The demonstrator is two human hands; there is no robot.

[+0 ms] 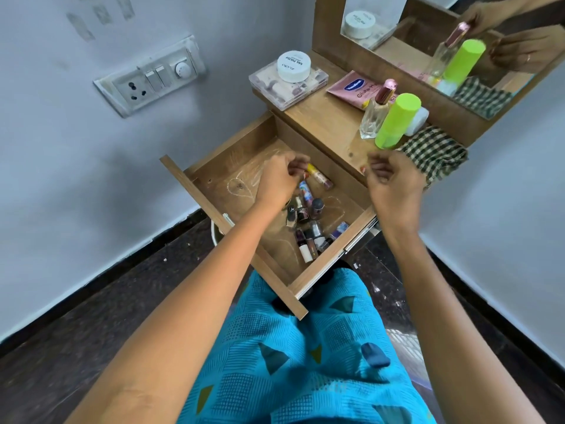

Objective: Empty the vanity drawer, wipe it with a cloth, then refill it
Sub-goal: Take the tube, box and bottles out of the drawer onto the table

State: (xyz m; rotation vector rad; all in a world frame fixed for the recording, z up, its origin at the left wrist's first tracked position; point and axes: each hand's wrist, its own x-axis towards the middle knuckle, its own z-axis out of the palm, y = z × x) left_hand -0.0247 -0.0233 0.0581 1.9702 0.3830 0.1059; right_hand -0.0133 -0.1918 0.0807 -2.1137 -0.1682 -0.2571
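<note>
Left hand (279,179) is reaching into the open wooden drawer (220,166), fingers curling at a yellow-capped tube (319,176); whether it is gripping it, I cannot tell. Small cosmetic bottles (308,228) are lying just beneath its wrist. Right hand (394,179) is hovering loosely curled, holding nothing. Beyond it a checked cloth (434,154), green bottle (397,120), pink "Vaseline" tube (351,87) and white "NAIL POLISH" jar (294,65) are crowding the surface (324,123).

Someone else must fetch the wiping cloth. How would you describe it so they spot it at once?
Go to the wooden vanity top below the mirror, then to its right end, beside the lime-green bottle. The cloth lies crumpled there: the only fabric among bottles and jars, checked dark green and cream.
</note>
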